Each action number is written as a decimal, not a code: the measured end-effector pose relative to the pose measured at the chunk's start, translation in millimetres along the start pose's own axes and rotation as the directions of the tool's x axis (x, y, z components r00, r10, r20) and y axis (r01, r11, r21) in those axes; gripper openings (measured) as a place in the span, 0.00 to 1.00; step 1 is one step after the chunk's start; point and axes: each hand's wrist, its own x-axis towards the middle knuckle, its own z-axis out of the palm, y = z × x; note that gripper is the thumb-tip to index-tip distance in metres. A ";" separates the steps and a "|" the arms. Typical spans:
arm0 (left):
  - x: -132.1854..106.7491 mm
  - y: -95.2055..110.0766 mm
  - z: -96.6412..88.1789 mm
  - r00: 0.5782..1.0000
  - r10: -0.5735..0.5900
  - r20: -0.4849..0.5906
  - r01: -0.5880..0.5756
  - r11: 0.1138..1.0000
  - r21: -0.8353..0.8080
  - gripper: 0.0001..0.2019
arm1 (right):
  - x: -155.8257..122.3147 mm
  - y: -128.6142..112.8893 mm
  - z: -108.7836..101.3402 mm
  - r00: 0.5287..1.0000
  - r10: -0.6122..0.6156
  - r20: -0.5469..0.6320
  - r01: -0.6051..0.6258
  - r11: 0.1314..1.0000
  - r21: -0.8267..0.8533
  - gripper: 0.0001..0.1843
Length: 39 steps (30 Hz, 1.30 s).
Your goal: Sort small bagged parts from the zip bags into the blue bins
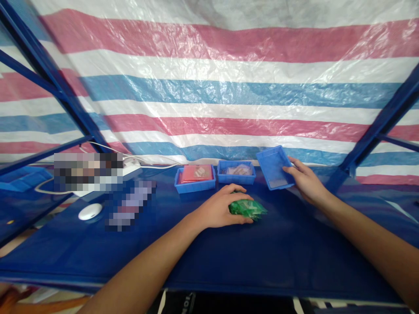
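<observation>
My left hand (225, 206) is closed around a bundle of green plastic packets (250, 209) at the middle of the blue table. Thumb and fingers grip it from the left side; part of it is hidden under the palm. To the right, my right hand (303, 179) pinches the right wall of a small blue bin (274, 169). That bin is tilted so that its inside faces me, and I see no contents in it. Its lower edge is close to the tabletop; whether it touches cannot be made out.
Behind my left hand stand a blue bin (195, 186) with red packets (196, 173) and a blue bin (236, 178) with clear packets (239, 169). A white oval case (90, 212) and a power strip with cables (132, 165) lie left. Blue frame posts (381, 124) flank the table.
</observation>
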 end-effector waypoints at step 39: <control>-7.6 3.0 -19.0 0.998 0.064 -0.021 -0.059 0.981 0.184 0.27 | -10.9 -24.1 -5.0 0.801 -0.532 0.275 0.543 0.451 -0.709 0.17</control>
